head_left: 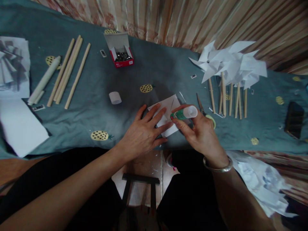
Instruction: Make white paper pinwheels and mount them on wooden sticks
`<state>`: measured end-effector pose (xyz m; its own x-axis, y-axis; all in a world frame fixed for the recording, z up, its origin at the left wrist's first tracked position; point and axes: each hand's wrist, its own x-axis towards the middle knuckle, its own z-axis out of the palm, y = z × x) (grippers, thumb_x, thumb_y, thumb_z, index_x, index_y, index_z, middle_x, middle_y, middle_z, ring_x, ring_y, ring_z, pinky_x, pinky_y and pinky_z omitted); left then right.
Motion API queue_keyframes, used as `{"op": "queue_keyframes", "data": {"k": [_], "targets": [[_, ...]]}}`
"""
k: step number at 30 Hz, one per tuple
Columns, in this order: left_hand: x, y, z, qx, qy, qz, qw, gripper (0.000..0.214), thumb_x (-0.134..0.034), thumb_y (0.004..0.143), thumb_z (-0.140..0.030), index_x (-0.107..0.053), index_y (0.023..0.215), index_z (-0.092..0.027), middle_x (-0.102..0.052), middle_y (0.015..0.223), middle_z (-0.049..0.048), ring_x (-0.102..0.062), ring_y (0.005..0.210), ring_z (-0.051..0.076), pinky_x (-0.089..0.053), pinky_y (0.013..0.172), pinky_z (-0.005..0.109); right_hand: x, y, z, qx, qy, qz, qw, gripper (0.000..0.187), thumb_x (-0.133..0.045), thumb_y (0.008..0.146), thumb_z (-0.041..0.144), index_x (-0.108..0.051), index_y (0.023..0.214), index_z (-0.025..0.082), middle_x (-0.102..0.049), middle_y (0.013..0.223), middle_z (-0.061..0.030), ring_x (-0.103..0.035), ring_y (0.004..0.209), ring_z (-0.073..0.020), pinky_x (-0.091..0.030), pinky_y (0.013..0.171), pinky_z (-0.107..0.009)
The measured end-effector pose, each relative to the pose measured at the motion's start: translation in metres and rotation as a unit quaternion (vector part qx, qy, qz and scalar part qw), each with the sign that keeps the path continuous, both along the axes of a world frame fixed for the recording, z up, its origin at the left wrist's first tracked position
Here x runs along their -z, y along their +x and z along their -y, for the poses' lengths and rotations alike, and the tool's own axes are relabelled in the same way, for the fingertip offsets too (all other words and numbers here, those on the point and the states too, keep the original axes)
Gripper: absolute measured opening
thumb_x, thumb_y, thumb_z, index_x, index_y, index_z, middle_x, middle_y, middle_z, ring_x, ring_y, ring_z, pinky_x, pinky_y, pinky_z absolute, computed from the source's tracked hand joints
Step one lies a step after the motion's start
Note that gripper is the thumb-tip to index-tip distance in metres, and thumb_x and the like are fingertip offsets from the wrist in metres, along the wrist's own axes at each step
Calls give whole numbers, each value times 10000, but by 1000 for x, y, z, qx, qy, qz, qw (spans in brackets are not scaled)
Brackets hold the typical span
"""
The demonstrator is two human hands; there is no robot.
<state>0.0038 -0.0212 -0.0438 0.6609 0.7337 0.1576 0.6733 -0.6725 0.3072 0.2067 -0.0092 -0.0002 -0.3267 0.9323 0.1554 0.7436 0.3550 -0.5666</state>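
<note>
Pressing the white paper (169,103) on the cloth-covered tabletop (166,70), the left hand (141,133) spreads wide, hiding part of it; the right hand (202,134) has its grip around a glue stick (180,114) over it. Left of the paper lie a white cap (115,98) and wooden sticks (68,72); beyond it, an open red box (122,62); right of it, partly covered scissors (200,103), pinwheels (232,65) and a phone (295,119).

No text is legible on glue stick (179,115) or red box (124,63).
</note>
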Motion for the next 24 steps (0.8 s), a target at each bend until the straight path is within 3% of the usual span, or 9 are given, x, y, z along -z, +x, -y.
{"op": "queue_keyframes", "data": {"k": [11, 24], "targets": [[0, 0, -1, 4, 18, -14, 1000, 521, -567, 898, -535, -523, 1366, -309, -419, 1532, 135, -330, 1437, 368, -284, 1114, 627, 4, 5, 0, 23, -13, -12, 1000, 230, -598, 921, 389, -611, 1084, 227, -731, 988, -59, -696, 823, -225, -551, 662, -351], [1, 0, 0, 2, 0, 1, 1000, 480, -573, 915, -479, -529, 1360, -305, -414, 1541, 109, -321, 1441, 349, -232, 1140, 622, 7, 2, -6, 54, -5, -17, 998, 263, -587, 915, 450, -623, 1049, 226, -736, 942, -54, -696, 796, -218, -539, 646, -328]]}}
